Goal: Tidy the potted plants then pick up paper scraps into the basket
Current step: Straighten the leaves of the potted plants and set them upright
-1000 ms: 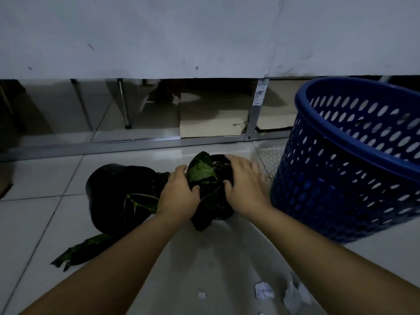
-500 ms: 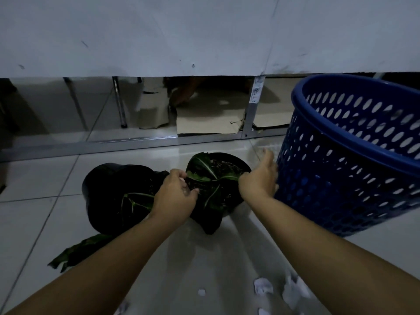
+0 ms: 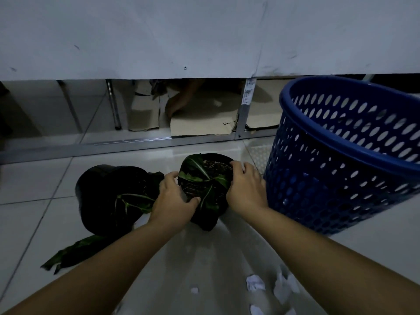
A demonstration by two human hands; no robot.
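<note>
A small black pot with a green-leaved plant [image 3: 205, 178] stands on the tiled floor. My left hand [image 3: 173, 200] grips its left rim and my right hand [image 3: 246, 189] grips its right rim. To its left a larger black potted plant [image 3: 111, 196] lies tipped on its side, a long leaf [image 3: 72, 253] trailing toward me. A blue perforated basket [image 3: 345, 160] stands right of the small pot. White paper scraps [image 3: 255, 285] lie on the floor near my right forearm.
A white partition panel [image 3: 181, 35] runs across the back, with a gap below it showing metal legs and cardboard sheets [image 3: 200, 126]. A person's foot shows in that gap. Pale floor tiles spread to the left.
My right hand, which had lifted off toward the basket half a second ago, has come back onto the small pot's right rim. The pot now sits upright between both hands.
</note>
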